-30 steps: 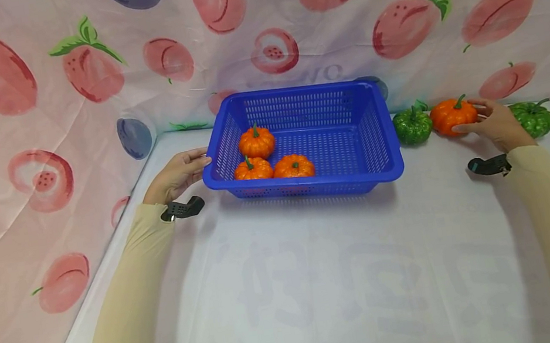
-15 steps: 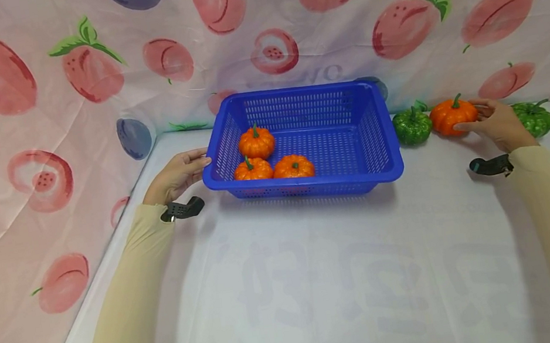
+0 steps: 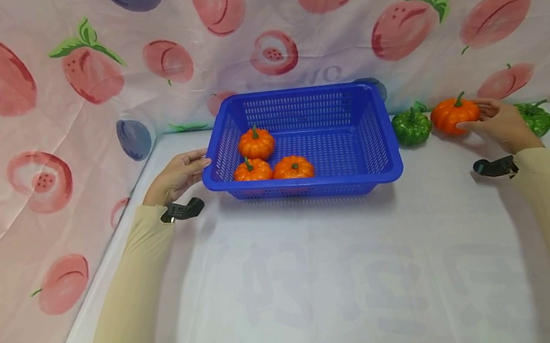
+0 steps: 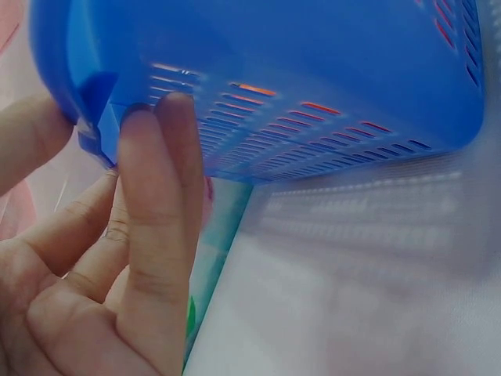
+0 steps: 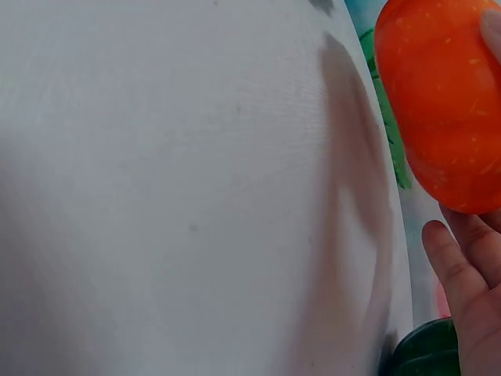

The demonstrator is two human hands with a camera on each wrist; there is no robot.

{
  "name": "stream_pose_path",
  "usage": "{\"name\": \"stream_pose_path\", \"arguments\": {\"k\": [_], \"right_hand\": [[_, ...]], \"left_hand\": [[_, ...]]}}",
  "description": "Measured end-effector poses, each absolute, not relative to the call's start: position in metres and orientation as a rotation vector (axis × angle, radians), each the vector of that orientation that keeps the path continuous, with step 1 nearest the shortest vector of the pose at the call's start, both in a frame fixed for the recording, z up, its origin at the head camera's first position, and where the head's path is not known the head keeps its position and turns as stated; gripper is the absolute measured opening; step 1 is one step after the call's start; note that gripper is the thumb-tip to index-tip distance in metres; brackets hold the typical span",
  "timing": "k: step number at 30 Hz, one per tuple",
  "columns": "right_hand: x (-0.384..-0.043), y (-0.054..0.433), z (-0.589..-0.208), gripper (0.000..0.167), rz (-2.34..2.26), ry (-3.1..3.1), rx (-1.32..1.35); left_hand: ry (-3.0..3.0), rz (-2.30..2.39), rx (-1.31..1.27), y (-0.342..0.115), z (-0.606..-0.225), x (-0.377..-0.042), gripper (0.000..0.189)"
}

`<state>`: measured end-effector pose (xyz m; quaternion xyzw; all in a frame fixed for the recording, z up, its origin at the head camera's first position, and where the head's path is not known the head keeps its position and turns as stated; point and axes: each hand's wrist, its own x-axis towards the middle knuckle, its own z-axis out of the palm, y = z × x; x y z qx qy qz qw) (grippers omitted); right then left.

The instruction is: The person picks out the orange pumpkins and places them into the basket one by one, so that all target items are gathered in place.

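In the head view my left hand point(image 3: 177, 177) holds the left rim of a blue plastic basket point(image 3: 303, 184). The left wrist view shows the thumb at the rim and fingers point(image 4: 153, 211) reaching beneath it against the slotted wall. To the basket's right, my right hand point(image 3: 505, 125) grips an orange toy pumpkin point(image 3: 453, 116) with a green stem, thumb in front and fingers on its right side. The right wrist view shows this pumpkin point(image 5: 442, 102) only partly, apparently raised off the white surface. Three smaller orange pumpkins point(image 3: 256, 143) lie in the basket's left half.
One green pumpkin point(image 3: 411, 128) stands between the basket and the held pumpkin. Another green pumpkin point(image 3: 536, 119) is partly hidden behind the right hand. A fruit-print cloth point(image 3: 329, 33) hangs behind and at the left of the white table point(image 3: 323, 283).
The right hand has shifted slightly to the right, and the pumpkin in it has turned a little. My left hand and the basket stay where they were.
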<state>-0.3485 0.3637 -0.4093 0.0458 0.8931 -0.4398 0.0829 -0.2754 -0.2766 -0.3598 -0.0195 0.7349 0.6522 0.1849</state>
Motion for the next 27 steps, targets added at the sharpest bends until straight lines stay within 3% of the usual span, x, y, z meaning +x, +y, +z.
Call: {"name": "stream_pose_path", "arguments": {"k": [13, 27], "right_hand": [[-0.344, 0.365, -0.403, 0.075, -1.461, 2.664, 0.132], [-0.337, 0.366, -0.389, 0.073, -1.471, 2.695, 0.064]], "left_hand": [[2.038, 1.871, -0.035, -0.278, -0.361, -0.276, 0.058], [2.032, 1.871, -0.034, -0.278, -0.360, -0.274, 0.057]]}}
